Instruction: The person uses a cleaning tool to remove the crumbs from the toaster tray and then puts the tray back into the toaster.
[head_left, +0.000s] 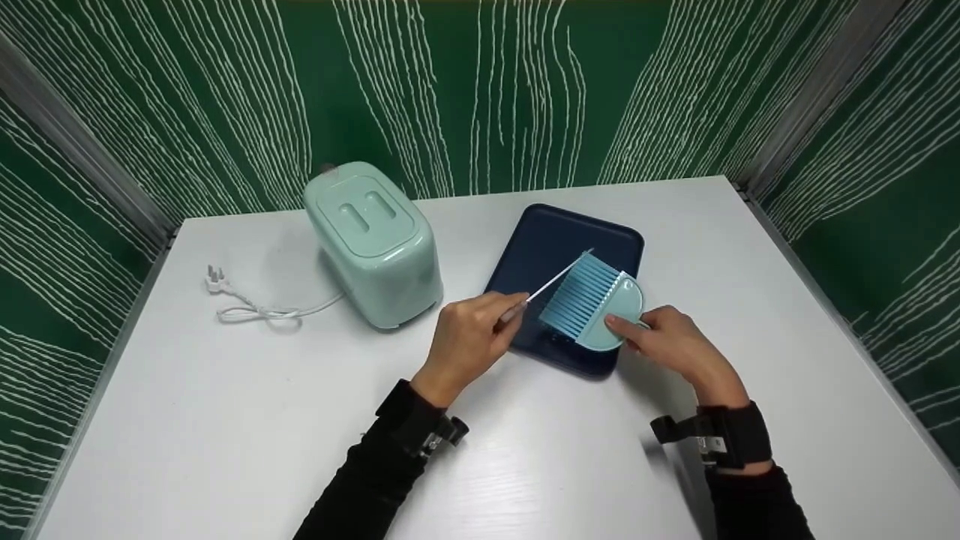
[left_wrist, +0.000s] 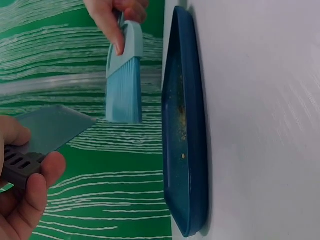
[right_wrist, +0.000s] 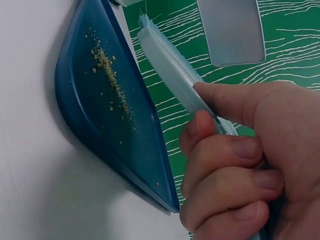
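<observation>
My left hand (head_left: 471,341) grips the slotted dark handle (left_wrist: 22,165) of a flat, thin-bladed scraper (left_wrist: 55,125); in the head view its blade is nearly edge-on. In my right hand (head_left: 675,341) is a light-blue bristle brush (head_left: 592,300), thumb on its pale mint half-round head. Bristles point left, their tips close to the scraper's edge; whether they touch I cannot tell. Both tools are held above a dark blue tray (head_left: 529,240). Tan crumbs (right_wrist: 107,72) lie in a streak on the tray's floor, visible in both wrist views.
A mint-green toaster (head_left: 379,247) with a lidded top stands left of the tray. Its white cord (head_left: 277,311) lies looped on the table, ending in a plug (head_left: 217,281). Green panels with white drip lines (head_left: 525,90) close off the white table's back and sides.
</observation>
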